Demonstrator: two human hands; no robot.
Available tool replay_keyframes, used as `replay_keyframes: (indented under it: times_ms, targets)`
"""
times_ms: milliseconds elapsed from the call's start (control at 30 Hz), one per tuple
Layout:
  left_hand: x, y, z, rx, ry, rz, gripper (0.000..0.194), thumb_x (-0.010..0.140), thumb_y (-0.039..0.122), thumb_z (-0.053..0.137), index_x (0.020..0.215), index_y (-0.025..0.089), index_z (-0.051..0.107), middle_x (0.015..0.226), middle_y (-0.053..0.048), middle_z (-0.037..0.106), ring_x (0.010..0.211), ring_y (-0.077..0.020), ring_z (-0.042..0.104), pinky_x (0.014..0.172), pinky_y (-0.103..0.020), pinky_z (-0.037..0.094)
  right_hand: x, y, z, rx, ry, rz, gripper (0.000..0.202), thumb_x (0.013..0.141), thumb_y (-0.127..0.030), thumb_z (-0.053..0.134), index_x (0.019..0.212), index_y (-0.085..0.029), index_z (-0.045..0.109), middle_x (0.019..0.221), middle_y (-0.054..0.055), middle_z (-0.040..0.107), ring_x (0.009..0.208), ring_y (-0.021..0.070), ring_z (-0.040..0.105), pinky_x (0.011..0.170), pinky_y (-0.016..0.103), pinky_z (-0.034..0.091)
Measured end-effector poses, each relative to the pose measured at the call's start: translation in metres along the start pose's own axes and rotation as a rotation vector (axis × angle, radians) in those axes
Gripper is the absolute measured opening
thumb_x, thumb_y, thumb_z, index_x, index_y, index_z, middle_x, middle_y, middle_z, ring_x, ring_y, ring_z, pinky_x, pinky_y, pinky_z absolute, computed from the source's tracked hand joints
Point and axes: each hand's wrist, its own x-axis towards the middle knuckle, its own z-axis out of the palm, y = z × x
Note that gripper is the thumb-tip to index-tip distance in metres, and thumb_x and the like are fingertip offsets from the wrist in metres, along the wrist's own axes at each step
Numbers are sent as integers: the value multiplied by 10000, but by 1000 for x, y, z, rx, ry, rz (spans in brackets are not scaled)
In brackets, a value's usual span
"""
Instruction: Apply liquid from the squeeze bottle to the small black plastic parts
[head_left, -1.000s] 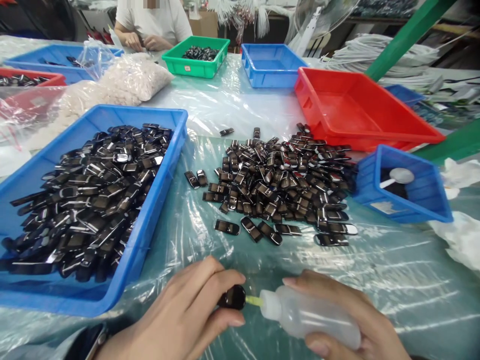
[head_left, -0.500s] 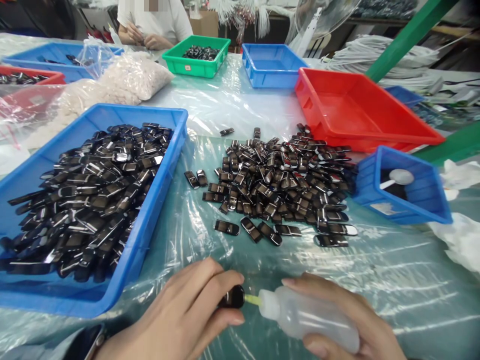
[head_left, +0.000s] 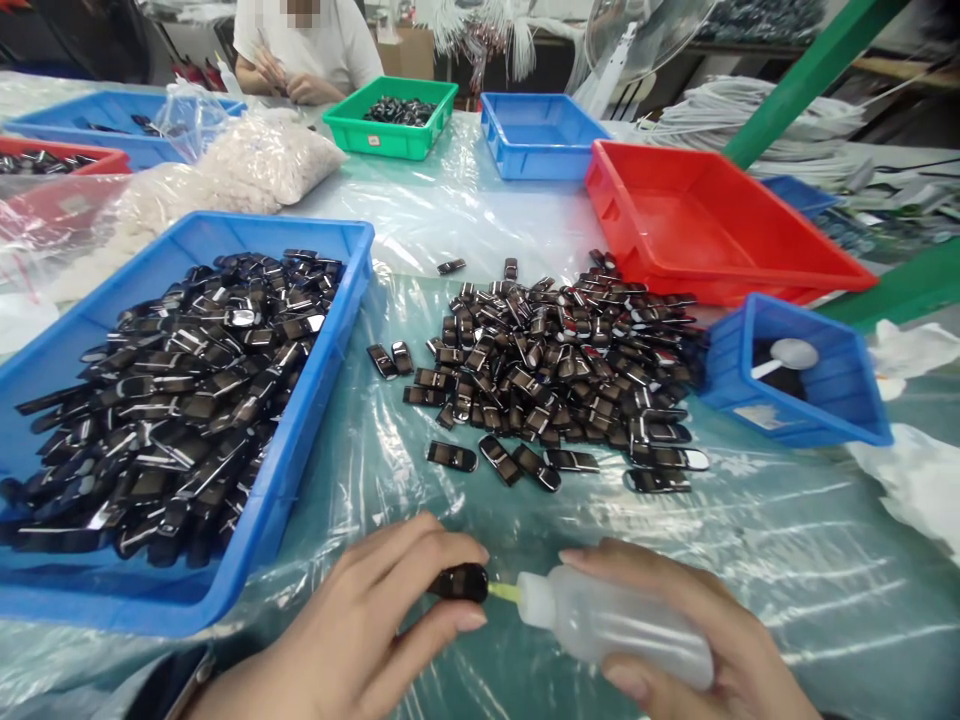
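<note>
Between thumb and fingers, my left hand [head_left: 375,610] pinches a small glossy black plastic casing [head_left: 461,583] with one rounded end. My right hand [head_left: 675,620] is wrapped round a translucent squeeze bottle [head_left: 615,615] lying nearly level. Its yellow needle tip [head_left: 504,592] points left and meets the rounded end of the casing; whether it is inside cannot be made out. Beyond my hands lies a loose pile of similar black casings [head_left: 540,380] on the plastic-covered table [head_left: 420,510]. To the left, a large blue tray [head_left: 300,440] holds many more.
Right of the pile stand a small blue bin [head_left: 795,415] with a white spoon and a red tray [head_left: 697,220]. At the back are a green tray [head_left: 390,142], a blue tray [head_left: 540,150] and a bag of pale pieces [head_left: 270,155]. A person [head_left: 307,50] sits across the table.
The casing in my left hand has tilted slightly, with my thumb a little farther from it. The bottle tip stays against its end. The view has shifted slightly.
</note>
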Motion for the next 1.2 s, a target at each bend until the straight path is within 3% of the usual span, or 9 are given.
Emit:
replay_keyframes:
  times_ms: [200,267,467,600,833,1067,1200]
  targets:
    - [1,0,0,-150,-47,-184,165,949,345,533,1089,272,584,933,-9,692,730,-156,660,596,-219,523,12,3,-12,-44,-94,-84,325,707,-501,736,1021,-418,714,918,-34,755,804,160,712,756,228,585]
    - [0,0,0,-128,-43,-177,152,955,319,524,1092,287,582,943,-14,679,779,-171,662,599,-226,526,14,2,-14,-39,-112,-73,331,690,-480,753,1010,-397,725,904,-23,761,790,181,716,758,266,592]
    - [-3,3,-4,-95,-36,-130,336,1000,253,409,1322,337,458,1113,-42,557,1008,-172,602,837,-251,526,16,0,-16,5,-107,-34,330,692,-429,760,1013,-356,733,889,5,756,746,197,715,681,282,602]
    - [-2,1,-3,-83,-38,-133,367,1006,229,395,1351,351,426,1140,-29,519,1019,-156,582,823,-217,511,19,1,-16,-17,-104,-92,372,688,-402,777,1053,-421,706,930,-28,746,775,185,711,723,282,585]
    - [-4,-3,0,-80,-13,-84,358,984,202,453,1329,297,462,1133,-38,530,1019,-162,579,828,-209,505,27,3,-23,40,-217,-211,445,739,-377,760,1163,-444,641,918,-32,734,786,191,712,619,250,579]
    - [-5,-1,0,-39,-6,-50,293,998,250,443,1286,288,489,1106,-37,548,981,-164,589,792,-218,510,31,2,-30,28,-282,-214,509,753,-404,745,1215,-529,571,924,-65,742,780,197,721,571,251,592]
    - [-5,-1,0,3,20,-31,272,1003,278,439,1266,279,508,1088,-35,553,953,-159,599,770,-214,510,29,3,-28,20,-265,-205,503,747,-422,747,1206,-534,574,974,-73,745,828,197,716,652,266,604]
